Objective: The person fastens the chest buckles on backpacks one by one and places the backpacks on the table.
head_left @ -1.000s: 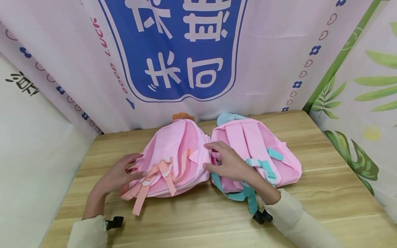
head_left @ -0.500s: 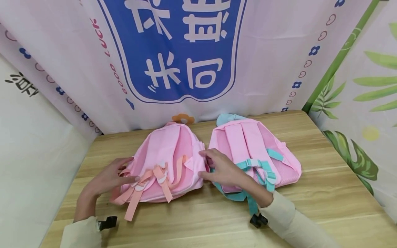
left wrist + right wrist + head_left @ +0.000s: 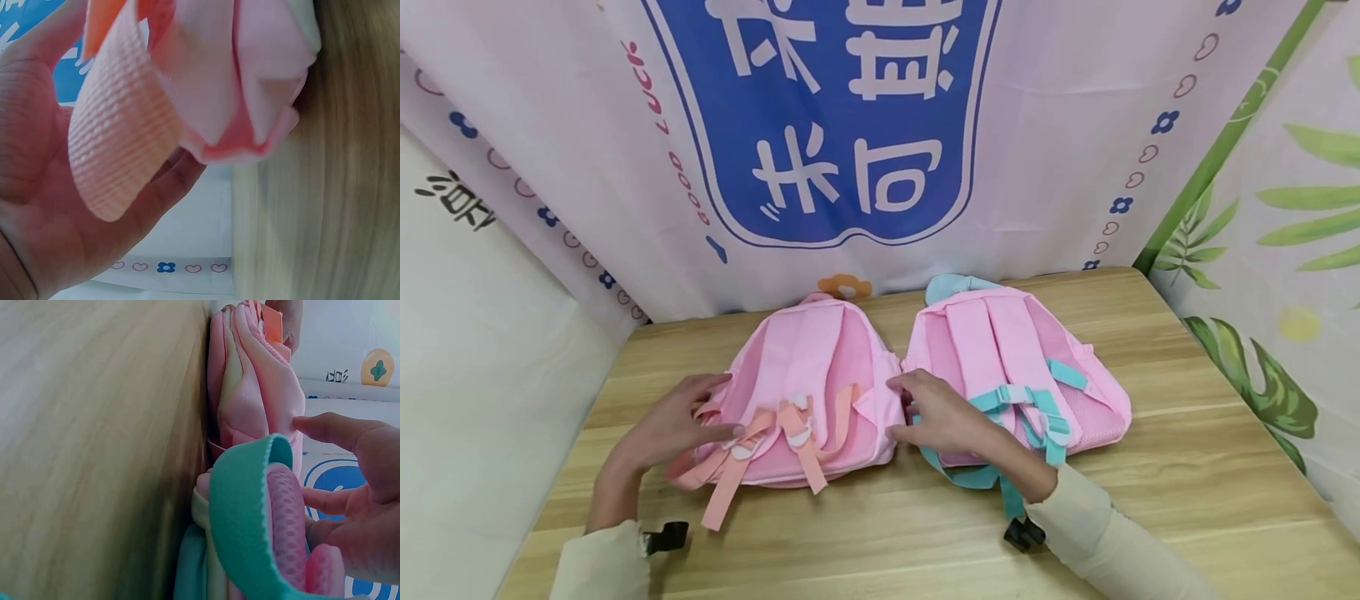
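Two pink backpacks lie side by side on a wooden table, straps facing up. The left backpack (image 3: 805,350) has peach webbing straps (image 3: 808,450), and the right backpack (image 3: 992,333) has teal webbing (image 3: 1000,400). My left hand (image 3: 662,425) rests at the left backpack's left side, fingers at its edge and thumb near a strap buckle. In the left wrist view, a loop of peach strap (image 3: 122,137) hangs before the palm. My right hand (image 3: 943,412) touches that backpack's right side with extended fingers, reaching over the right backpack's near left part.
The wooden table (image 3: 887,542) reaches back to a printed curtain (image 3: 1037,167). An orange flower shape (image 3: 845,286) shows behind the left backpack. A light blue piece (image 3: 951,287) sticks out behind the right one. Leaf-printed cloth (image 3: 1285,250) hangs at the right.
Between my hands, the left backpack has shifted toward me and slightly left, turning a little straighter. More of the orange flower shape shows behind it. The right backpack stays in place.
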A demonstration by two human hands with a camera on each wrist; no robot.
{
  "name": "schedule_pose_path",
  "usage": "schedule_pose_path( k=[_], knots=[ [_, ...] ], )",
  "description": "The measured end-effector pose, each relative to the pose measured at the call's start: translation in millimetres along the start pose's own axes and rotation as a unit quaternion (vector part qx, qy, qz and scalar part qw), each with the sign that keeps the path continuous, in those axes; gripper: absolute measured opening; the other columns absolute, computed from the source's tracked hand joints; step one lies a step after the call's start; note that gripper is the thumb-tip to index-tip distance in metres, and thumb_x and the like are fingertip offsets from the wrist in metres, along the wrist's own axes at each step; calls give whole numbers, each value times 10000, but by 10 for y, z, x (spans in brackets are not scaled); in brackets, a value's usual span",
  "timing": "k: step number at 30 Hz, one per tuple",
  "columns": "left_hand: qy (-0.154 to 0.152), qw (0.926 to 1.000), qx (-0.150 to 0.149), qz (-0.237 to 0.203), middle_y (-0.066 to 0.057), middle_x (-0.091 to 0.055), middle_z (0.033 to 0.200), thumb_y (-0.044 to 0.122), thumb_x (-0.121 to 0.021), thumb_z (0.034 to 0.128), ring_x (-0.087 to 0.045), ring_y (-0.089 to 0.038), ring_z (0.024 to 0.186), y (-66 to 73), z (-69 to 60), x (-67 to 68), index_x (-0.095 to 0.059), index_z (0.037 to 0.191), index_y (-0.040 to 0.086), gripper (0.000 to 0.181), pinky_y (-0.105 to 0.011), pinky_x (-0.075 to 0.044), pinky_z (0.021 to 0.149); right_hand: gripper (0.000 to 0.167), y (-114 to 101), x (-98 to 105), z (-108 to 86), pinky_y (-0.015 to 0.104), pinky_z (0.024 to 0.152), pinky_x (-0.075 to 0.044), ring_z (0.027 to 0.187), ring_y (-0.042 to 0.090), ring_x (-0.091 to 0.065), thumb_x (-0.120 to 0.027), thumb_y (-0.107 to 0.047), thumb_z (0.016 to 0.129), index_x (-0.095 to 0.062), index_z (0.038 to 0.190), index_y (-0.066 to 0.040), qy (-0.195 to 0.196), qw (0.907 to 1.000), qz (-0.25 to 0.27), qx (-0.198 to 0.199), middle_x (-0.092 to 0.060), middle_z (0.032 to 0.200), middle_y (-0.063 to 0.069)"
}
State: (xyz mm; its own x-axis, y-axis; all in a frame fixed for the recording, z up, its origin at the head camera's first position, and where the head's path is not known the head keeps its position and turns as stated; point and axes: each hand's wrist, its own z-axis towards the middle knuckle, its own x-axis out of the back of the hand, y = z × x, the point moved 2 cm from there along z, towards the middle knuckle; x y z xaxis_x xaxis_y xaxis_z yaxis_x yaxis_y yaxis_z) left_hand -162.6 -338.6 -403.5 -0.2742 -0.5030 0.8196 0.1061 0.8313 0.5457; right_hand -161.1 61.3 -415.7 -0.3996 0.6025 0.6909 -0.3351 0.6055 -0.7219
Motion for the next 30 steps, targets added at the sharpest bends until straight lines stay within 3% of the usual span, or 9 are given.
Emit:
schedule_pose_path(
  k=[16, 22, 27, 30],
  knots=[
    [44, 10000, -15, 78, -305, -431, 1602, 488, -866, 881, -500, -502, 1392, 38, 22, -23, -457, 1584, 5, 947, -708, -486, 1093, 674, 26, -38, 26, 495, 1153, -500, 1387, 319, -576, -847, -266, 934, -570, 1497, -20, -79, 9997, -31, -238, -586, 1511, 174],
    [4, 10000, -12, -29, -302, -424, 1612, 474, -845, 907, -497, -504, 1395, 20, 11, -11, -448, 1593, 16, 915, -709, -486, 1092, 679, 5, -4, 31, 471, 1131, -511, 1344, 290, -585, -842, -261, 932, -566, 1500, -12, -136, 9997, -51, -204, -592, 1488, 172],
    [12, 9999, -93, -110, -282, -436, 1619, 459, -813, 947, -518, -507, 1387, 3, -20, 29, -452, 1594, 32, 855, -696, -504, 1084, 680, -58, 24, 50, 428, 1044, -529, 1179, 255, -608, -833, -273, 927, -577, 1496, -3, -50, 9997, -186, -114, -595, 1449, 175],
    [65, 9996, -193, -169, -271, -450, 1614, 438, -799, 967, -525, -512, 1389, 8, -57, 66, -458, 1587, 28, 818, -684, -513, 1083, 663, -112, 25, 63, 444, 1094, -520, 1239, 282, -612, -831, -294, 924, -603, 1476, -6, 91, 9995, -297, -71, -598, 1450, 179]
  ],
)
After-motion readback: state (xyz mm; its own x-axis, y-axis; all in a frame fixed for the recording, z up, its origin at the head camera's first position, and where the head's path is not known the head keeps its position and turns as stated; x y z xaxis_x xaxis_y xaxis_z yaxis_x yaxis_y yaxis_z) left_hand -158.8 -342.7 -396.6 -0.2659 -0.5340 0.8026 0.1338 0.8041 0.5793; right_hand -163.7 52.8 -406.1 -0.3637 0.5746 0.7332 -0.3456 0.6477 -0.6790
